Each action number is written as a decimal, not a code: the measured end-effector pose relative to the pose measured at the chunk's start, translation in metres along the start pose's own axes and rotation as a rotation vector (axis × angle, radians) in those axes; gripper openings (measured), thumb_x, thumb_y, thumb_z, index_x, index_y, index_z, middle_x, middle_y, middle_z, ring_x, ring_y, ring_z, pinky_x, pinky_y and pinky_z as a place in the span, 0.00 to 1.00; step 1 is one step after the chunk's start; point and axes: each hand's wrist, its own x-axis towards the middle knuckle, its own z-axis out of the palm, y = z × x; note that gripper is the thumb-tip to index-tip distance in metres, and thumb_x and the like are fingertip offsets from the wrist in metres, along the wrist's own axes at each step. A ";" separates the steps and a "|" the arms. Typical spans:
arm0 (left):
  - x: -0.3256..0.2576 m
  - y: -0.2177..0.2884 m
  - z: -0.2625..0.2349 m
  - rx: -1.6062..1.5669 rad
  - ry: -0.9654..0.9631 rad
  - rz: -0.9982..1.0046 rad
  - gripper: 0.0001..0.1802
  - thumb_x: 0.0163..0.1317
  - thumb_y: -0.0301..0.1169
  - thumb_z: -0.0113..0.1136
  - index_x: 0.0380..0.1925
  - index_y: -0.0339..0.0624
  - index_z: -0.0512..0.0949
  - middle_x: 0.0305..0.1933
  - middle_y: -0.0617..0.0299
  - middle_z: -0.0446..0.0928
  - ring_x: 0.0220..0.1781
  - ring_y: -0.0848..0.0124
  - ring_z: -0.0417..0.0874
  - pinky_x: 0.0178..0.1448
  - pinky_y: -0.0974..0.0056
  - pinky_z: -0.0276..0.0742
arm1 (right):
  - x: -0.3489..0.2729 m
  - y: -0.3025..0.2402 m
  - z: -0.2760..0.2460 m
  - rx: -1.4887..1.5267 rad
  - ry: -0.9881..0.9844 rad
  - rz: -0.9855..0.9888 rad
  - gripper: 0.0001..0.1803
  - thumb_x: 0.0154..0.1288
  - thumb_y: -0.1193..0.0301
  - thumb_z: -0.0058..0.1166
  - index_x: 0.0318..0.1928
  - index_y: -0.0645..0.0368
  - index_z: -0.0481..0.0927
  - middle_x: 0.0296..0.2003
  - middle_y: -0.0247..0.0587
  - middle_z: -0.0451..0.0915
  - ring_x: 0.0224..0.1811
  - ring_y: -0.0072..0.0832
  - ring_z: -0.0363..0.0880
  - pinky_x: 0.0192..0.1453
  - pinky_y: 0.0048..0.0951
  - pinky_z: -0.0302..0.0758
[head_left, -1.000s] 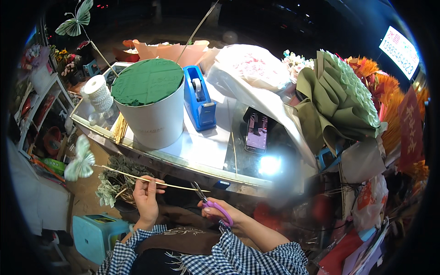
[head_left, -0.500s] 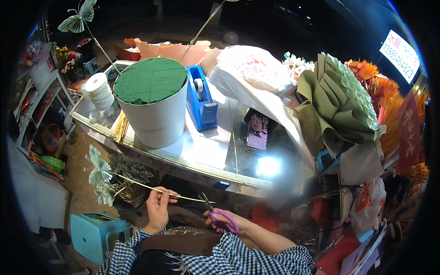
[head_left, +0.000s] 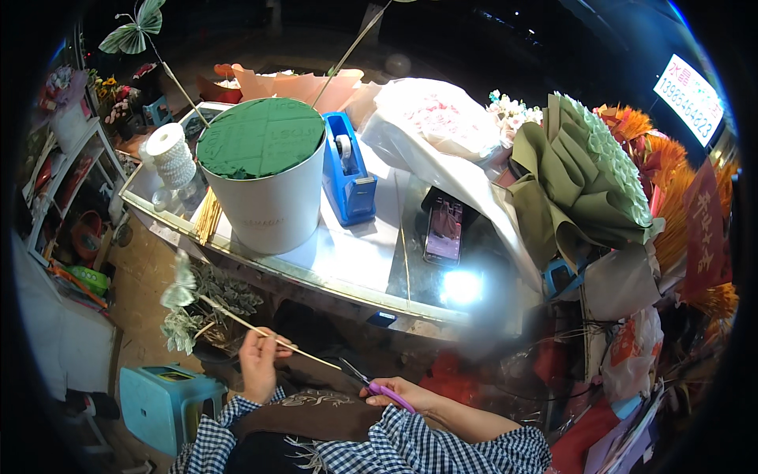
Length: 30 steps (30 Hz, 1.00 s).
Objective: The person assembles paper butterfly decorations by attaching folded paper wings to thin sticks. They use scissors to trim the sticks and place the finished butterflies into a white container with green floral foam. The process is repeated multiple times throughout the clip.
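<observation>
A thin pale wooden stick [head_left: 297, 349] is pinched in my left hand [head_left: 259, 365], slanting down to the right. At its far left end sits a pleated pale-green paper butterfly [head_left: 180, 286], slightly blurred. My right hand [head_left: 403, 393] grips scissors [head_left: 387, 393] with purple handles. Their dark blades are at the stick's right end; whether they touch it I cannot tell. Beyond my hands stands a white bucket [head_left: 268, 213] filled with green floral foam [head_left: 262, 138]. A similar butterfly [head_left: 134, 31] on a stick rises behind the bucket.
On the counter [head_left: 363, 265] are a white bead spool [head_left: 167, 154], a blue tape dispenser [head_left: 349, 178], a phone [head_left: 444, 229] and wrapped bouquets [head_left: 572, 166]. A potted plant [head_left: 221, 304] and a blue stool [head_left: 162, 407] stand on the left. A bright light glares near the phone.
The butterfly stick has tilted more steeply and shifted slightly, its right end lower. My right hand has moved slightly right and turned the scissors, their blades now pointing up and left.
</observation>
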 end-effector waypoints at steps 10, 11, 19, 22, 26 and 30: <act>0.170 0.189 -0.148 -0.194 0.418 0.932 0.11 0.67 0.28 0.50 0.48 0.41 0.70 0.41 0.62 0.75 0.41 0.76 0.77 0.43 0.72 0.73 | 0.019 0.018 0.000 -0.120 -0.089 -0.179 0.19 0.66 0.66 0.54 0.53 0.60 0.70 0.43 0.29 0.72 0.47 0.16 0.67 0.52 0.17 0.64; 0.198 0.213 -0.155 -0.197 0.447 0.897 0.15 0.65 0.29 0.52 0.51 0.40 0.70 0.44 0.63 0.76 0.45 0.74 0.77 0.47 0.67 0.74 | 0.023 0.025 -0.003 -0.076 -0.096 -0.158 0.19 0.66 0.67 0.53 0.54 0.61 0.70 0.45 0.31 0.73 0.49 0.17 0.68 0.55 0.18 0.63; 0.313 0.291 -0.069 -0.156 -0.001 0.802 0.10 0.67 0.35 0.50 0.40 0.42 0.73 0.33 0.64 0.76 0.34 0.75 0.81 0.39 0.73 0.80 | 0.064 0.097 -0.044 -0.043 -0.032 -0.161 0.18 0.65 0.69 0.53 0.54 0.62 0.71 0.46 0.33 0.76 0.50 0.19 0.72 0.55 0.20 0.67; 0.324 0.288 -0.037 -0.115 -0.232 0.824 0.10 0.68 0.36 0.48 0.39 0.42 0.72 0.30 0.66 0.77 0.32 0.78 0.80 0.37 0.73 0.79 | 0.073 0.112 -0.057 -0.019 -0.026 -0.178 0.17 0.67 0.68 0.51 0.54 0.60 0.72 0.46 0.33 0.76 0.49 0.19 0.71 0.54 0.20 0.67; 0.333 0.285 -0.021 -0.003 -0.301 0.773 0.10 0.69 0.36 0.48 0.39 0.42 0.73 0.30 0.68 0.77 0.32 0.80 0.79 0.36 0.74 0.78 | 0.092 0.139 -0.071 0.008 -0.029 -0.193 0.17 0.68 0.65 0.49 0.53 0.59 0.72 0.46 0.31 0.76 0.48 0.18 0.70 0.54 0.21 0.66; 0.337 0.287 -0.017 0.041 -0.361 0.777 0.10 0.69 0.35 0.47 0.38 0.40 0.73 0.32 0.67 0.75 0.31 0.81 0.77 0.35 0.75 0.77 | 0.122 0.174 -0.092 0.031 -0.051 -0.187 0.16 0.70 0.63 0.46 0.53 0.57 0.73 0.46 0.30 0.76 0.47 0.18 0.70 0.53 0.21 0.66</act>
